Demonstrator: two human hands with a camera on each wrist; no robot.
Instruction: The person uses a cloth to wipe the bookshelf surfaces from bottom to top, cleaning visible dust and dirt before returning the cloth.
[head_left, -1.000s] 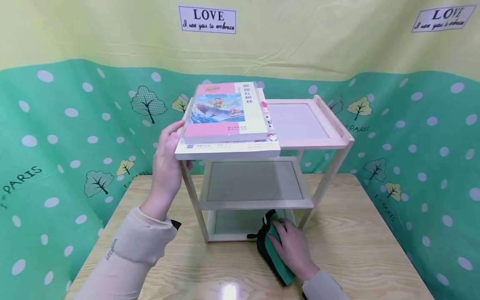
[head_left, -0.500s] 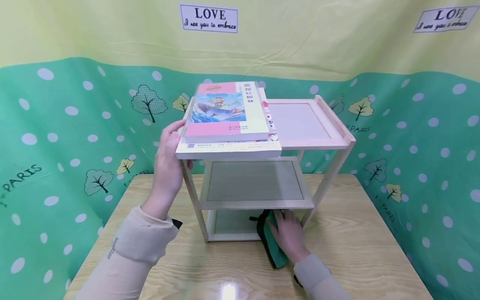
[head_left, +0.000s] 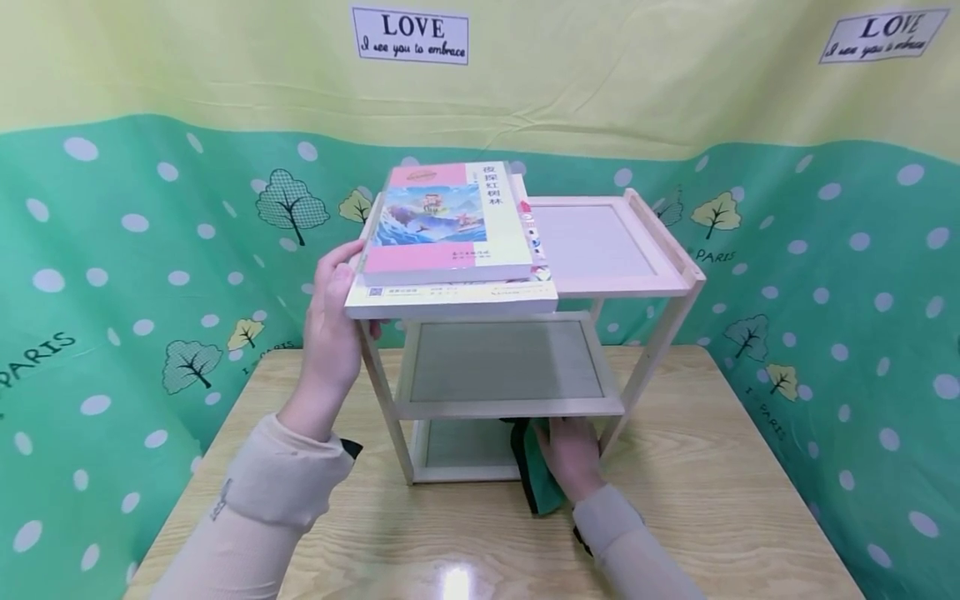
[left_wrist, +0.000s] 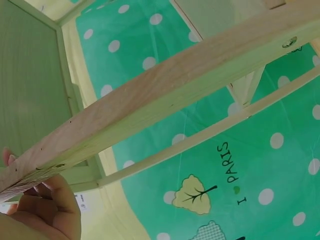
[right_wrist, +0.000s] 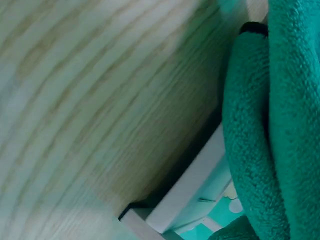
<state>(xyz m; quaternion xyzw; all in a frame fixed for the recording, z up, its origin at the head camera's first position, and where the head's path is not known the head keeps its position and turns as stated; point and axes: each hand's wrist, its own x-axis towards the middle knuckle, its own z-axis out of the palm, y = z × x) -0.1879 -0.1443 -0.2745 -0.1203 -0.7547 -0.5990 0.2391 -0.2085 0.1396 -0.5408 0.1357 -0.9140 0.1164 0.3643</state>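
A small three-tier wooden rack (head_left: 510,408) stands on the table. My left hand (head_left: 333,333) grips its upper left corner. In the left wrist view, the curled fingers (left_wrist: 62,200) are at the end of a wooden post (left_wrist: 165,85). Two books lie stacked on the left of the top tier: a pink-and-white one (head_left: 442,258) over a larger white-edged one (head_left: 450,305). My right hand (head_left: 573,462) reaches under the middle shelf, holding a folded green cloth (head_left: 546,483) with black edging. Its fingertips are hidden by that shelf. Fluffy green cloth (right_wrist: 255,125) fills the right wrist view's right side.
The wood-grain table (head_left: 720,500) extends to both sides of the rack. A green-and-yellow patterned curtain (head_left: 150,275) encloses the back and sides. The middle shelf hangs low over the right hand, and a front leg (head_left: 652,350) is just right of it.
My right hand has moved forward and slightly left with the cloth, deeper under the middle shelf; more of both is now hidden. The left hand and books have stayed in place.
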